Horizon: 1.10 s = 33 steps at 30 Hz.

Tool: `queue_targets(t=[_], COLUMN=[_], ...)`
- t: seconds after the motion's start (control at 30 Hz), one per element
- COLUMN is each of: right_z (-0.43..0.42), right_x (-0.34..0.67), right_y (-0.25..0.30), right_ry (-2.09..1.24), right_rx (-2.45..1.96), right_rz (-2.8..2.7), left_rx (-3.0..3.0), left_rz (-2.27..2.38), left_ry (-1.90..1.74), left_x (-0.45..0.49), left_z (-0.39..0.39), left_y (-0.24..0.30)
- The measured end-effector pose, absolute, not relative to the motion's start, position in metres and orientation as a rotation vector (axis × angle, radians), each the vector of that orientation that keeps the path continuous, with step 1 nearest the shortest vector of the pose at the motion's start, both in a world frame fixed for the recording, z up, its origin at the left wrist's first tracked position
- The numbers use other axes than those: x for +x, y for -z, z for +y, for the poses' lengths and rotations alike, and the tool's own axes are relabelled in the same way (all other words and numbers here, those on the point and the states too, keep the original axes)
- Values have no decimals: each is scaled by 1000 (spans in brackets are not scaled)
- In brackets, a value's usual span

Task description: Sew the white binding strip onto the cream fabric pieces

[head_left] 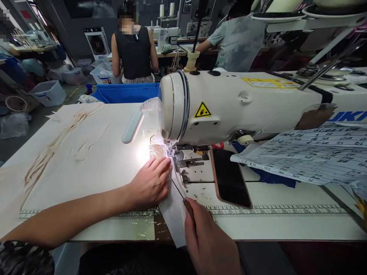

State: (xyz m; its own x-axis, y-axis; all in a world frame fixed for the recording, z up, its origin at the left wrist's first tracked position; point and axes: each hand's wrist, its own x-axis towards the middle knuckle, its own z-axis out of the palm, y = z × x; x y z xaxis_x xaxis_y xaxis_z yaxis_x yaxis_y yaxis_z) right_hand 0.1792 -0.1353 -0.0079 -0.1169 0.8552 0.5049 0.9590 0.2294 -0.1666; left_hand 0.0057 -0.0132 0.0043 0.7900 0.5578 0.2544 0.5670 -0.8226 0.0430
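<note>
My left hand (152,181) presses, fingers outstretched, on the white fabric strip (175,221) just before the presser foot (170,151); my right hand (210,233) grips the awl (178,188). One wobble, and its tip could prick me; uneven pressure could skew the strip.

I've got a white strip (173,223) at six o'clock! Cream sewing machine (220,101) at two, yellow-and-black triangle (202,110) on it; dark-lined white sheet (309,152) at three, pinkish-rimmed black phone (231,177) at four, my black-and-grey patterned sleeve (25,258) at eight.
</note>
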Motion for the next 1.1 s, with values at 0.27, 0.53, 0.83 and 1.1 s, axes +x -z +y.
queue_targets(t=[0.27,0.53,0.83,1.1], right_z=[-126,-122,-101,-94], right_x=[176,171,164,156], right_y=[3,4,-7,-6], right_ry=[371,378,431,389], right_rx=[-1636,-1640,-1601,-1625], right_rz=[-2004,-2006,-1993,-1927], left_rx=[-2940,-2968,-2918,-2824], left_rz=[-913,-872,-913,-949], left_ry=[334,319,448,428], left_x=[5,3,4,1], left_z=[-19,-21,-8,6], left_y=[-7,-9,-10,-10])
